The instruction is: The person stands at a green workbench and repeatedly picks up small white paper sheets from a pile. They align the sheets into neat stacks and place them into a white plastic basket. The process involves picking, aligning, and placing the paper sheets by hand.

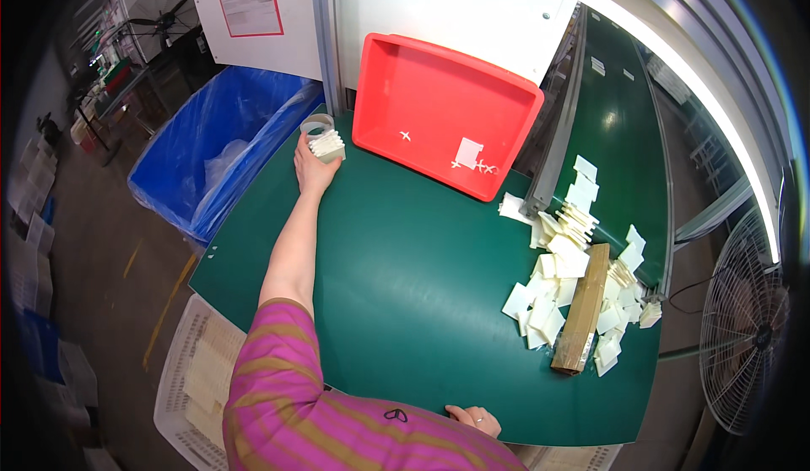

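At the far left of the green table [396,260], my left hand [310,167] is closed around a small stack of cream-white flat pieces [327,144]. Their ridged edges face up. Just behind the stack, touching or nearly touching it, stands a roll of tape [317,123]. My right hand [477,419] rests at the near table edge, close to my body, with its fingers curled in. My sleeve partly covers it, and whatever it may hold is hidden.
A red bin [447,75] holds a few small white pieces. Right of it lie a loose pile of cream pieces [544,294] and a long cardboard piece [582,311], beside a green conveyor [612,117]. A blue lined bin [181,146], a white crate [173,387] and a fan [751,328] surround the table.
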`<move>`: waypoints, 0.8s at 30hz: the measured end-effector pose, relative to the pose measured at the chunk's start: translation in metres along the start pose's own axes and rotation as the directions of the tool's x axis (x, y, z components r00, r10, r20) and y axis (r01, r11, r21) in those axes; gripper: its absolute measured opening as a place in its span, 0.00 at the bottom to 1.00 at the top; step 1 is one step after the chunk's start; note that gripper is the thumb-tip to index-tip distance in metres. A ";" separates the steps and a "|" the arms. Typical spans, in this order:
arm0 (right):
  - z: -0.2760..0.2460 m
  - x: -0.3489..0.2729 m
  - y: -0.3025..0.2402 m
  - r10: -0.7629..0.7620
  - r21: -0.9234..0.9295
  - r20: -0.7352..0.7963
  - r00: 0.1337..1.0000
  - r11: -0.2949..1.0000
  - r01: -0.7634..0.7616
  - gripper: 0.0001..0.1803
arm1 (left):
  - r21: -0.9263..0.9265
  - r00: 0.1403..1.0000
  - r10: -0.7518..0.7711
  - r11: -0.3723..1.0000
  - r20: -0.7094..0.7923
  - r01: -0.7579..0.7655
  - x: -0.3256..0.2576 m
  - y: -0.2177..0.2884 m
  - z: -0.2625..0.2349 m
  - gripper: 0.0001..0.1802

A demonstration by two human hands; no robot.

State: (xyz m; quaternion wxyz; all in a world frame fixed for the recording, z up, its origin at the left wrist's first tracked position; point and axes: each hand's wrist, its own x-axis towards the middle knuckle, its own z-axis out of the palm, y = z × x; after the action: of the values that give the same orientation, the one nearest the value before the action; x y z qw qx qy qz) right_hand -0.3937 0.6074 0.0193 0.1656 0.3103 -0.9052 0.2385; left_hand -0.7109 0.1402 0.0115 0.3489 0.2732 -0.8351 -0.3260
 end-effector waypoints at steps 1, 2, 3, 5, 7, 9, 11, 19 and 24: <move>-0.003 0.002 -0.002 0.007 0.004 0.006 1.000 1.000 -0.007 0.10 | 0.011 1.000 -0.010 1.000 0.003 0.010 0.000 0.002 0.001 0.54; -0.004 0.004 -0.003 0.014 0.008 0.012 1.000 1.000 -0.014 0.10 | 0.021 1.000 -0.020 1.000 0.005 0.020 0.000 0.003 0.002 0.54; -0.004 0.004 -0.005 0.018 0.004 0.022 1.000 1.000 -0.018 0.10 | 0.035 1.000 -0.029 0.999 0.005 0.029 -0.001 0.004 0.001 0.53; -0.006 0.004 -0.007 0.027 -0.006 0.044 0.999 1.000 -0.027 0.10 | -0.012 0.994 -0.089 0.996 0.063 0.090 0.001 -0.002 0.001 0.51; -0.006 0.004 -0.005 0.008 -0.004 0.026 1.000 1.000 -0.008 0.10 | -0.033 0.991 -0.105 0.994 0.081 0.108 0.002 -0.006 0.001 0.49; -0.006 0.004 -0.006 0.006 -0.007 0.010 1.000 1.000 -0.006 0.10 | -0.020 0.995 -0.077 0.997 0.067 0.079 0.000 -0.010 0.001 0.47; -0.008 0.008 -0.009 0.033 -0.018 -0.008 0.999 0.999 -0.033 0.10 | -0.057 0.994 -0.042 0.997 0.098 0.048 -0.006 -0.011 -0.001 0.44; -0.007 0.015 0.002 0.143 0.342 -0.052 0.988 0.932 -0.117 0.11 | -0.541 0.801 0.244 0.833 0.546 0.115 -0.164 0.041 -0.047 0.38; -0.033 0.047 0.013 0.307 0.710 0.155 0.939 0.626 -0.322 0.38 | -0.576 0.461 0.373 0.680 0.805 0.454 -0.300 0.121 -0.127 0.46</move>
State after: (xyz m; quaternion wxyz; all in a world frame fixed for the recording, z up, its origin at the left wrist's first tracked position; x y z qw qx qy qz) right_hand -0.4323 0.6109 0.0633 -0.0235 0.1899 -0.7775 0.5991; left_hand -0.4601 0.3774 0.0484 -0.0687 -0.0793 -0.6747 -0.7306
